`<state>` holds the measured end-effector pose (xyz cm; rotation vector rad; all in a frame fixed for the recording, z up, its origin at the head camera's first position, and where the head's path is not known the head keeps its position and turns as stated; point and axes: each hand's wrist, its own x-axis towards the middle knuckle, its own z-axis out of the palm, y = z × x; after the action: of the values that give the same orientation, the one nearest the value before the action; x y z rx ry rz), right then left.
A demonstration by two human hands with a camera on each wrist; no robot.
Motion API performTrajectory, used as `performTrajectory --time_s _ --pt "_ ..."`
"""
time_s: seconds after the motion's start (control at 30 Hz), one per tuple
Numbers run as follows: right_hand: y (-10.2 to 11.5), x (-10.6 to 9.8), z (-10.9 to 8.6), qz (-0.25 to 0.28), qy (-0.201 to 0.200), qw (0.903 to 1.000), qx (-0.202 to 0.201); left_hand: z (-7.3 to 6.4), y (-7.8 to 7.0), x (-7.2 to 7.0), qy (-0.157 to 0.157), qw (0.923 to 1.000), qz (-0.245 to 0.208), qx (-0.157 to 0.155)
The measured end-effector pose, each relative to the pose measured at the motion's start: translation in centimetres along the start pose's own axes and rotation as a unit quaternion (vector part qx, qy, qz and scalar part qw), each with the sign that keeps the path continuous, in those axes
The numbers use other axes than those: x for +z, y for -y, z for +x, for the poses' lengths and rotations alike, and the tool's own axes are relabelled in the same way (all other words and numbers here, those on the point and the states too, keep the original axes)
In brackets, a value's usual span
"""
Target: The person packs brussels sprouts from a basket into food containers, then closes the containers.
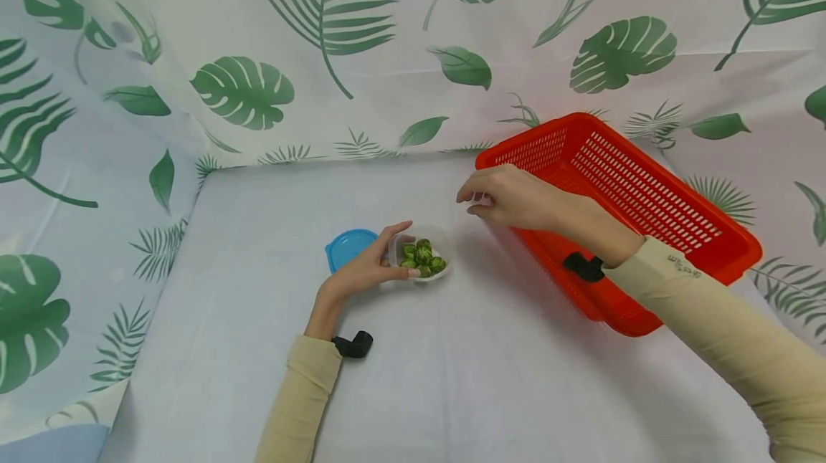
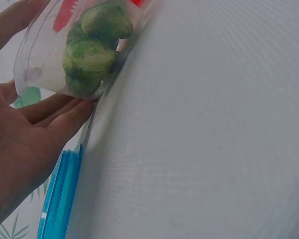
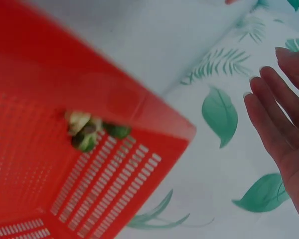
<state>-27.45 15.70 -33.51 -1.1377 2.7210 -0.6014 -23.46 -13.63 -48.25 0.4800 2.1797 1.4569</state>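
My left hand (image 1: 364, 269) holds a clear plastic container (image 1: 442, 235) on the table, thumb on the near side and fingers around the far side. Several green Brussels sprouts (image 1: 423, 256) lie inside it, seen through the wall in the left wrist view. Over the near left rim of a red plastic basket (image 1: 742, 259) hovers my right hand (image 1: 516, 198), its fingers bent toward the container with nothing visible in them. The right wrist view shows those fingers apart and a few Brussels sprouts (image 3: 82, 132) inside the basket.
A blue lid (image 1: 348, 244) lies left of the container, partly behind my left hand. The long slotted basket stands at an angle on the right side of the white table (image 1: 400, 391). Leaf-patterned cloth (image 1: 374, 112) rises along the back and sides.
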Motion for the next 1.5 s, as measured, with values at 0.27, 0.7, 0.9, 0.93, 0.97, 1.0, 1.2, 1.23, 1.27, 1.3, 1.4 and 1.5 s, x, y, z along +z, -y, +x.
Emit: performTrajectory --time_s 0.27,0.7,0.9,0.93,0.97,1.0,1.2,1.23,1.27,1.3,1.4,1.5 --pt "-2.0 -1.2 -0.5 -0.016 -0.041 0.9988 0.022 0.0 0.0 -0.1 -0.001 1.0000 -0.004 0.008" --pt "-5.1 -1.6 -0.6 -0.028 -0.061 0.9948 0.077 -0.1 -0.1 -0.1 0.000 1.0000 0.000 0.007" --pt "-6.9 -1.2 -0.7 -0.028 -0.059 0.9935 0.093 -0.1 -0.1 -0.1 0.000 1.0000 0.003 0.006" --pt "-7.2 -1.1 -0.7 -0.028 -0.059 0.9933 0.096 -0.1 0.0 -0.1 0.000 1.0000 0.003 0.006" --pt "-7.4 -1.1 -0.7 -0.029 -0.057 0.9931 0.098 -0.1 0.0 -0.1 0.001 1.0000 0.002 0.007" --pt "-7.7 -1.0 -0.7 -0.029 -0.055 0.9930 0.100 -0.1 0.0 -0.1 0.002 1.0000 0.001 0.007" --pt "-9.2 -0.4 -0.6 -0.025 -0.042 0.9921 0.115 0.0 0.1 -0.2 0.001 1.0000 -0.001 0.009" --pt "-9.4 -0.3 -0.6 -0.025 -0.041 0.9919 0.118 0.0 0.2 -0.2 0.001 1.0000 0.001 0.009" --pt "-9.7 -0.2 -0.6 -0.024 -0.040 0.9917 0.119 0.0 0.2 -0.2 0.002 1.0000 0.003 0.008" --pt "-9.9 -0.1 -0.6 -0.025 -0.040 0.9917 0.120 0.0 0.2 -0.2 0.001 1.0000 0.006 0.008" --pt "-10.7 0.2 -0.5 -0.022 -0.036 0.9917 0.121 0.0 0.0 -0.1 0.002 1.0000 0.005 0.005" --pt "-11.4 0.7 -0.3 -0.014 -0.030 0.9917 0.124 -0.1 -0.1 -0.1 0.000 1.0000 0.007 0.003"
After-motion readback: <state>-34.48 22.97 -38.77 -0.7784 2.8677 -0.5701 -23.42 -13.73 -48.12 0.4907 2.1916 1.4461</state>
